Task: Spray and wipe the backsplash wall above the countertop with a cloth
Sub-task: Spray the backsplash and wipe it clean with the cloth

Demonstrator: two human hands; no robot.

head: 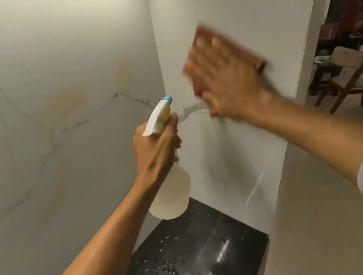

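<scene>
My left hand point(157, 148) grips the neck of a translucent white spray bottle point(172, 191) with a blue nozzle tip, held upright near the inside corner of the backsplash wall point(55, 62). My right hand point(226, 81) lies flat, fingers spread, and presses a reddish-brown cloth point(243, 52) against the right-hand panel of the white marble-veined wall. The hand and cloth are motion-blurred. Only the cloth's upper and right edges show past my fingers.
A black countertop point(218, 246) below carries water droplets and glare. A beige side panel point(322, 222) rises at the right. Beyond the wall's end, a wooden chair point(357, 76) stands in another room with dark furniture behind it.
</scene>
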